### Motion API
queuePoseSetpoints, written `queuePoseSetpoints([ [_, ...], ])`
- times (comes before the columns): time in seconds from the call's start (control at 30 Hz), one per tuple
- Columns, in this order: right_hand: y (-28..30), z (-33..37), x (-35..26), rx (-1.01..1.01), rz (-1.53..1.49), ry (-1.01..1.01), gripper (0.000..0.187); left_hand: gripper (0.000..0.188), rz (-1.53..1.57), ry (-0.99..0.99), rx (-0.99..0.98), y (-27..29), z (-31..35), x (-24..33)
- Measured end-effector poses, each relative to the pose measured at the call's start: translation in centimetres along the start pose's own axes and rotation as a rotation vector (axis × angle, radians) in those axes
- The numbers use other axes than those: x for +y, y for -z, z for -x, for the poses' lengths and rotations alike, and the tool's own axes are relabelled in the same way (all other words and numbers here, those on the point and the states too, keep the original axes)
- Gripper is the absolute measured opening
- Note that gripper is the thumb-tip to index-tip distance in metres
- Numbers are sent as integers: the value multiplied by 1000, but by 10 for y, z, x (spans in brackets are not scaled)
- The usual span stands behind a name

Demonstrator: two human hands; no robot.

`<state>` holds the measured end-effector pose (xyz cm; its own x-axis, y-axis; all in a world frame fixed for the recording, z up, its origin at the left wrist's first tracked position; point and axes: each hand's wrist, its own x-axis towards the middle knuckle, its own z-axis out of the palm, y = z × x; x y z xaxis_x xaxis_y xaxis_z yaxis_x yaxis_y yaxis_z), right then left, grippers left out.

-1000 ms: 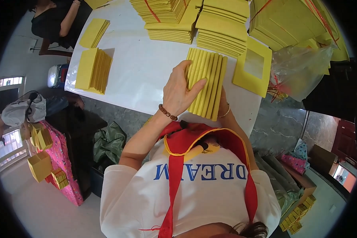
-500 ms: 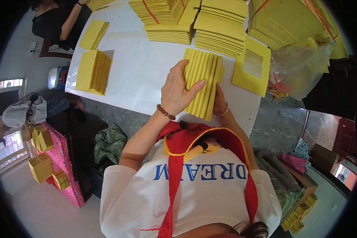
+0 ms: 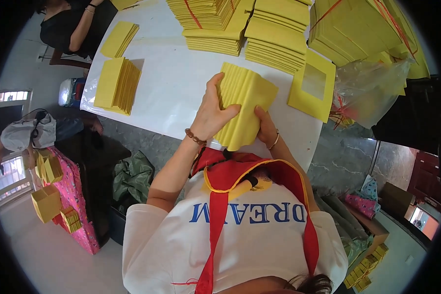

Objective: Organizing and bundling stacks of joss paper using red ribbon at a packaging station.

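A thick bundle of folded yellow paper pieces [image 3: 247, 105] is tilted up between my hands, just above the near edge of the white table [image 3: 169, 93]. Rounded folds make ridges down its left part, and a flat face shows on its right. My left hand [image 3: 210, 113] clasps the left side, with the thumb across the ridges and the fingers at the upper left edge. On the lower right, my right hand [image 3: 266, 128] grips the bundle with the thumb on its flat face; its other fingers are mostly hidden behind.
Yellow paper stacks [image 3: 274, 36] line the far side, some tied with red string. A yellow sheet with a pale window [image 3: 308, 85] lies right, beside a clear plastic bag [image 3: 370, 90]. Two smaller stacks [image 3: 116, 85] stand left. A person in black [image 3: 76, 27] sits far left.
The bundle has turned, so its flat right face now shows beside the ridges. My right thumb has come onto that face, while my left hand keeps its hold.
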<state>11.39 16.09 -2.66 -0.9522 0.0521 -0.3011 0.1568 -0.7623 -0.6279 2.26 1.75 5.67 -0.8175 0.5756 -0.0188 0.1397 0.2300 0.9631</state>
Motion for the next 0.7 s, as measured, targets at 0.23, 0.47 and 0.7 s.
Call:
queuePoseSetpoints([
  [0.23,-22,0,-4,-90,205,74,62,83,163,70,10,13,5,-13],
  [0.47,-22,-17,22,-172,-274,87,56,82,-834,-328,161,-2,2,49],
  [0.7,-27,-22,10,-67,-206,191,41,81,-900,-360,221,-10,-13,50],
])
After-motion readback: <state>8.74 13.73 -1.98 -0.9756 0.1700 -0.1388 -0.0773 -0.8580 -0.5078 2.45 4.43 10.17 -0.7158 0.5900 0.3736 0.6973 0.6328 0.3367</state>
